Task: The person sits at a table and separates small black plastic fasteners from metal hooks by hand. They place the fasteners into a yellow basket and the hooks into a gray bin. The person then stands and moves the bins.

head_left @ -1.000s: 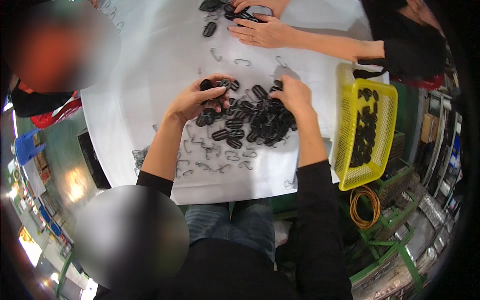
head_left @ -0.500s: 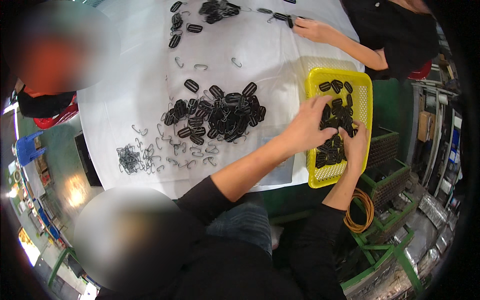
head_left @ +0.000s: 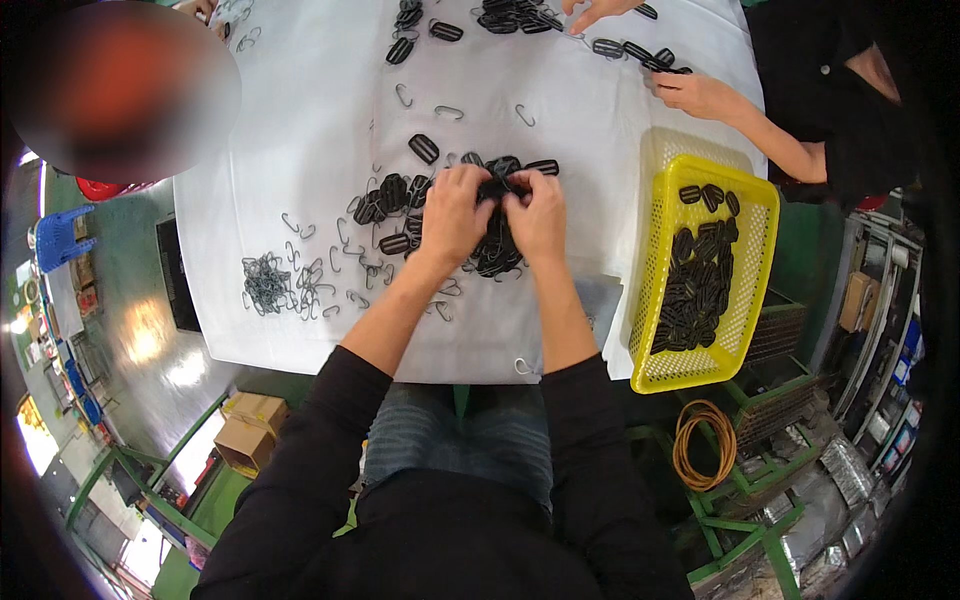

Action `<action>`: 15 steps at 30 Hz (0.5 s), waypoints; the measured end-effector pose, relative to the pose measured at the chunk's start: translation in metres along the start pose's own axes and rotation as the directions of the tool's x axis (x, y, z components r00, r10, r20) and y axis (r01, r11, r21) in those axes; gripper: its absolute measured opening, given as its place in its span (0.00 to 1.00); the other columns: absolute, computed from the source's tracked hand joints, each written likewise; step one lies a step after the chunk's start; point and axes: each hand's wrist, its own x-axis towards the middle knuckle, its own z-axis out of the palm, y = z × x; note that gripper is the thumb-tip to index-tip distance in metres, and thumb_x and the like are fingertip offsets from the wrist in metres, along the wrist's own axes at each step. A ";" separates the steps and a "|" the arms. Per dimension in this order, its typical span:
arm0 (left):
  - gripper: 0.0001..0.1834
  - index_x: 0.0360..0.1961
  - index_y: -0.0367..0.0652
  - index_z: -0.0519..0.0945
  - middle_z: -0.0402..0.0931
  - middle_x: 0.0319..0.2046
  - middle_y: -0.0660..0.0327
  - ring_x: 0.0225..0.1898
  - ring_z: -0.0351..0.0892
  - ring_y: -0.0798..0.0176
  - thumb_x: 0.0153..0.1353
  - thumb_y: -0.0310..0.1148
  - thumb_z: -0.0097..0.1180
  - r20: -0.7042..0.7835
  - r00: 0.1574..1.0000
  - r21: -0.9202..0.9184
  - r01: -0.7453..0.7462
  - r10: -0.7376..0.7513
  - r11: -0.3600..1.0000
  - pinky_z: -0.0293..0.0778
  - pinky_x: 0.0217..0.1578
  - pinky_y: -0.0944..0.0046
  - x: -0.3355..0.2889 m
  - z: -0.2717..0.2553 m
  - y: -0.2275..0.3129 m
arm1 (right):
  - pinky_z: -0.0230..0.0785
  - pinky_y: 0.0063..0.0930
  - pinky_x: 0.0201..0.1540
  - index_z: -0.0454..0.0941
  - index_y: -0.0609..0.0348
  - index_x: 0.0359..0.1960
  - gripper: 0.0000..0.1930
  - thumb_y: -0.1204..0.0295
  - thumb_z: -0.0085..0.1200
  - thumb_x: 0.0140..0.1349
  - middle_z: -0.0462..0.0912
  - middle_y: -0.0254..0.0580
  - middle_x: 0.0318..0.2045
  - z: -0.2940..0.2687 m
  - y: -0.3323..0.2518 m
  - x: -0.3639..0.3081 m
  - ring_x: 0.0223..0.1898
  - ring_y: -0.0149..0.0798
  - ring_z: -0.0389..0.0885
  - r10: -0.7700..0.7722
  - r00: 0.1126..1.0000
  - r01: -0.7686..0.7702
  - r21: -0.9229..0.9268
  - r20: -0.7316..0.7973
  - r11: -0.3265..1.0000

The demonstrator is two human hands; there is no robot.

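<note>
Over a heap of black slotted buckles [head_left: 495, 255] on the white-covered table, my two hands work close together. My left hand [head_left: 455, 215] is closed, its thumb and fingers on the left side of a clump of black buckles [head_left: 503, 180]. From the other side, my right hand [head_left: 538, 218] grips the same clump, fingers curled in. Thin wire hooks are mixed among the buckles around them. How many buckles lie between my fingers is hidden. One loose buckle [head_left: 424, 149] rests beyond my left hand.
A yellow mesh basket [head_left: 648, 290] holding many black buckles stands at the right. Wire hooks [head_left: 268, 283] are heaped at the left. A co-worker's hand [head_left: 700, 98] handles buckles at the far right. An orange cable coil [head_left: 705, 450] hangs below the basket.
Both my hands have left the buckles in the yellow basket and moved left to the heap on the table. There they have closed on a clump of buckles. The whole view has shifted.
</note>
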 end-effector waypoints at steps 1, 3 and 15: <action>0.12 0.37 0.41 0.73 0.74 0.34 0.56 0.38 0.75 0.60 0.49 0.26 0.57 -0.018 0.997 -0.135 0.073 -0.076 0.988 0.69 0.38 0.63 0.009 -0.006 -0.004 | 0.68 0.33 0.42 0.74 0.58 0.38 0.14 0.76 0.55 0.46 0.73 0.46 0.37 0.002 -0.006 0.010 0.38 0.43 0.75 0.064 0.996 -0.070 0.115 0.058 0.991; 0.06 0.34 0.38 0.74 0.75 0.25 0.61 0.24 0.71 0.75 0.54 0.25 0.54 -0.032 0.977 -0.384 0.183 -0.211 0.905 0.68 0.28 0.73 0.026 -0.027 -0.011 | 0.68 0.32 0.40 0.76 0.58 0.33 0.09 0.77 0.53 0.47 0.74 0.46 0.34 -0.006 -0.015 0.028 0.34 0.42 0.76 0.075 0.990 -0.116 0.397 0.119 0.911; 0.23 0.46 0.43 0.70 0.69 0.46 0.57 0.51 0.65 0.52 0.47 0.33 0.59 0.050 0.952 0.127 -0.305 0.301 0.944 0.62 0.50 0.55 0.050 -0.015 -0.004 | 0.66 0.37 0.44 0.68 0.55 0.43 0.25 0.77 0.62 0.40 0.71 0.44 0.39 -0.017 0.010 0.037 0.44 0.49 0.70 -0.088 0.991 0.130 -0.528 0.103 0.839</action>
